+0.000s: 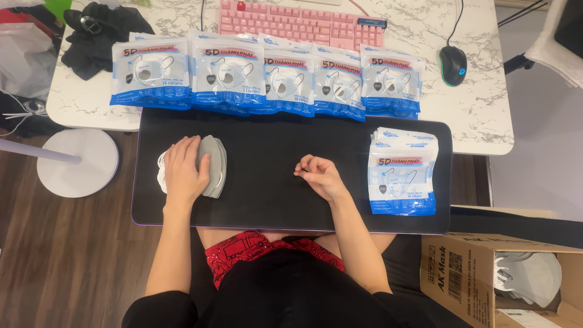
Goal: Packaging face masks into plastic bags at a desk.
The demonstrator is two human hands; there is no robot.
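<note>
A small stack of folded face masks (pixel 214 165), grey on top with white ones showing at the left, lies on the left part of a black mat (pixel 273 200). My left hand (pixel 184 170) rests flat on top of this stack, fingers spread over it. Near the mat's middle, my right hand (pixel 319 175) lies with its fingers loosely curled and holds nothing. A pile of flat blue-and-white mask pouches (pixel 402 172) sits on the mat to the right of that hand.
Several filled mask packs (pixel 267 76) lie in a row along the marble table's (pixel 486 115) edge, behind the mat. Beyond them are a pink keyboard (pixel 300 23), a black mouse (pixel 453 64) and black cloth (pixel 91 33). A cardboard box (pixel 486 279) of grey masks stands lower right.
</note>
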